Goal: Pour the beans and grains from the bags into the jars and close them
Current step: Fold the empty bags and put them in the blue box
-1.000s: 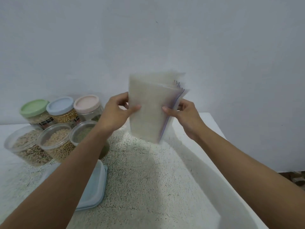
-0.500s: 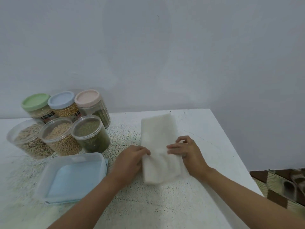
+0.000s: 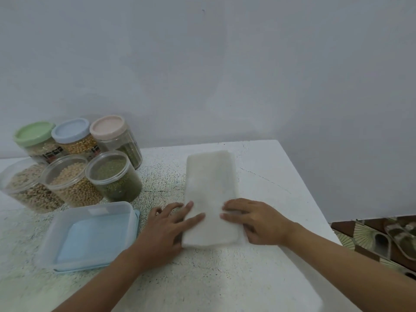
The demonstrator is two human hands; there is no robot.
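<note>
White and flat, the bags (image 3: 210,199) lie as one folded stack on the desk (image 3: 281,176), just right of the middle of my view, with the long side running from six to twelve o'clock. I cannot count how many are in it. Both hands are down on its near end. The left hand (image 3: 167,226) comes in from seven o'clock and lies over the stack's nine o'clock edge, its fingers (image 3: 195,218) straight and slightly spread, tips on the plastic, pinching nothing. The right hand (image 3: 258,221) comes in from four o'clock and rests palm-down on the three o'clock edge. Its fingers (image 3: 229,216) are straight and close together, pressed flat, and point toward the left hand's tips across a narrow gap. At nine o'clock from the left hand, near it but apart, sits a shallow box (image 3: 90,235), clear-rimmed and pale blue. Beyond it, at ten o'clock from the bags, six jars (image 3: 74,190) stand in two rows. The near row is uncapped: a green-bean jar (image 3: 112,174) nearest the bags, a tan-bean jar (image 3: 67,179) just beside it, and a mixed jar (image 3: 20,183) at the edge of view. The far row stands by the wall (image 3: 225,75) and is capped with a pink lid (image 3: 108,127), a blue lid (image 3: 71,130) and a green lid (image 3: 33,134). Each of those jars has grain or beans inside. Fine dark specks (image 3: 157,181) cover much of the desk.
</note>
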